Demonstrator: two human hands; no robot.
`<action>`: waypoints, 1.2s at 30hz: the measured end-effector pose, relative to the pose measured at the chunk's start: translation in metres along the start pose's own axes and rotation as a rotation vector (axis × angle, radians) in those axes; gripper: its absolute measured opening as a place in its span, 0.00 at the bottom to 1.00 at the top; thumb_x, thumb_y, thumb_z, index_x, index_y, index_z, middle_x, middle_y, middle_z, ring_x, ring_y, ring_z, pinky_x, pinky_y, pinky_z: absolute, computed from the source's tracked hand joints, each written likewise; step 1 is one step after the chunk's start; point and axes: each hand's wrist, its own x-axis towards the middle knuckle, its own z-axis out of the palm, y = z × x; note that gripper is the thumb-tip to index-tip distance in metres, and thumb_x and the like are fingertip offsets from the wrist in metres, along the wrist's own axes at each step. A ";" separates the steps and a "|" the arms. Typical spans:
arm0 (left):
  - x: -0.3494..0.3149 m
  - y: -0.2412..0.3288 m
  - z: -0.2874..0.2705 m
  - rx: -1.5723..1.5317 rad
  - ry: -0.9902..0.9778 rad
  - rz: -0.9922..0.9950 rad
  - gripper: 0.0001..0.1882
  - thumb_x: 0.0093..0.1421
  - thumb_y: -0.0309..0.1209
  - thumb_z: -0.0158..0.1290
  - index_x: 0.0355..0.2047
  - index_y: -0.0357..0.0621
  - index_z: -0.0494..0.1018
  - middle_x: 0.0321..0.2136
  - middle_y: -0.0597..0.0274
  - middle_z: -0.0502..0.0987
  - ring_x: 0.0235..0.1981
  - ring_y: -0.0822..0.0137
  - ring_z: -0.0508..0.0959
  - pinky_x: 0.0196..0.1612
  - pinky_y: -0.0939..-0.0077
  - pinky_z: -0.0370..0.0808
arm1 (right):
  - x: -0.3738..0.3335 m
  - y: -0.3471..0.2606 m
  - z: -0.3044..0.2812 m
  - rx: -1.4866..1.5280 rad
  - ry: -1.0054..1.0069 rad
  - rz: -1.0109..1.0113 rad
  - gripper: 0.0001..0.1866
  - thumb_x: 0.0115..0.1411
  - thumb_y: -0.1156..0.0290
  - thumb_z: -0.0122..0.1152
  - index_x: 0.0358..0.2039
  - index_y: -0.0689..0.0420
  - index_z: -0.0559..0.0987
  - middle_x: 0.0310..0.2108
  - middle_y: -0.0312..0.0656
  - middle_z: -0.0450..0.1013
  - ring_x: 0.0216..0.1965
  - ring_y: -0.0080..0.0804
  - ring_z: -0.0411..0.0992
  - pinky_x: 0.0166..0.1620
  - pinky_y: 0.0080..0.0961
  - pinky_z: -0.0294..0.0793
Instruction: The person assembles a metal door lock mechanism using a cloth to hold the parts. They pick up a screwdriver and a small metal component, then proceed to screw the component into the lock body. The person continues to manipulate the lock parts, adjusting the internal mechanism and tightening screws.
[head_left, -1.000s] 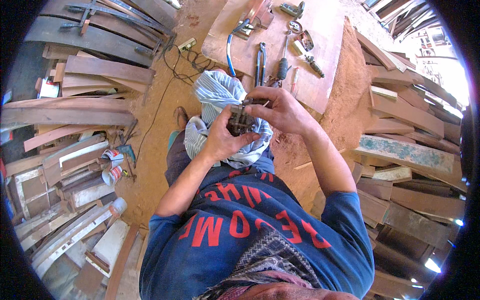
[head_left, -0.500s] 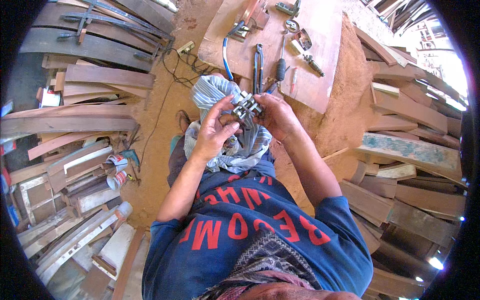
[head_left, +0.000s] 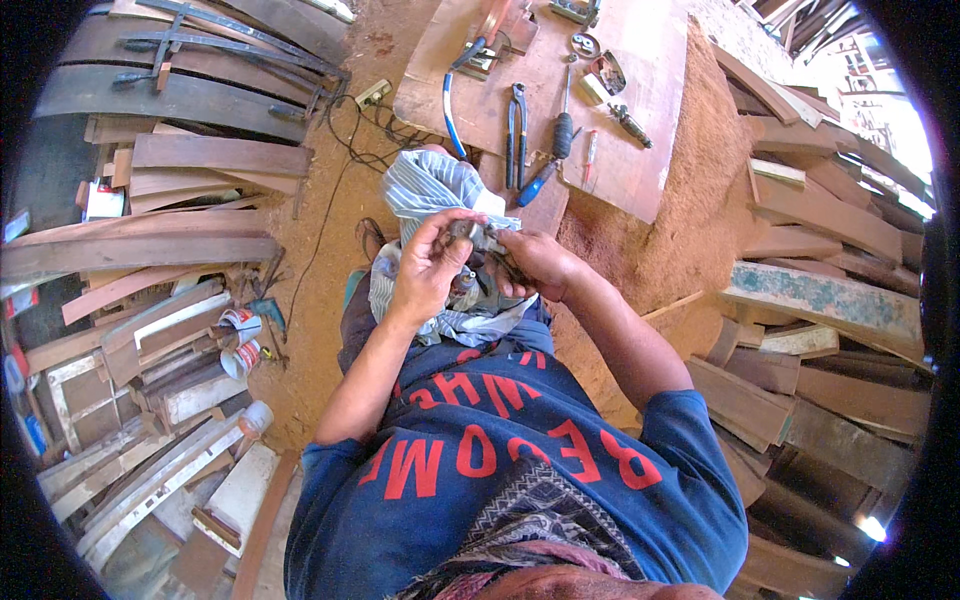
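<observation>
At twelve o'clock, before you: metal part, pinched by your left hand, gripped by right hand, apparently for steadiness; striped cloth beneath, perhaps catching grime; pincers beyond, probably for reach.

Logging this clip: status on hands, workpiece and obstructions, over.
Left hand and right hand gripping metal part. Striped cloth beneath. Hands partly hide the part.

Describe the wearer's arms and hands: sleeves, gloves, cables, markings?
Left hand and right hand are bare: no gloves, watch or cables visible. Forearms are uncovered. The left sleeve and right sleeve are short, plain dark blue, part of a T-shirt with red lettering across its body.
</observation>
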 end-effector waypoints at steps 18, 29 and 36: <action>0.002 -0.007 0.000 -0.034 0.198 -0.198 0.19 0.71 0.32 0.57 0.58 0.36 0.72 0.44 0.63 0.79 0.42 0.75 0.79 0.44 0.73 0.85 | -0.008 -0.031 -0.011 -0.594 0.232 -0.861 0.09 0.63 0.76 0.63 0.43 0.61 0.83 0.41 0.45 0.78 0.45 0.35 0.78 0.49 0.33 0.76; 0.001 -0.007 0.002 0.053 0.194 -0.159 0.19 0.71 0.32 0.57 0.58 0.37 0.72 0.43 0.63 0.79 0.41 0.76 0.79 0.44 0.75 0.83 | -0.010 -0.026 -0.014 -0.451 0.184 -0.896 0.15 0.55 0.85 0.53 0.43 0.64 0.80 0.47 0.49 0.77 0.52 0.45 0.76 0.57 0.34 0.74; 0.001 -0.014 -0.001 0.062 0.202 -0.180 0.19 0.71 0.32 0.57 0.58 0.37 0.74 0.43 0.63 0.81 0.42 0.76 0.79 0.45 0.77 0.81 | -0.010 -0.025 -0.014 -0.479 0.221 -0.975 0.20 0.54 0.88 0.47 0.43 0.62 0.81 0.44 0.49 0.75 0.52 0.47 0.73 0.58 0.37 0.71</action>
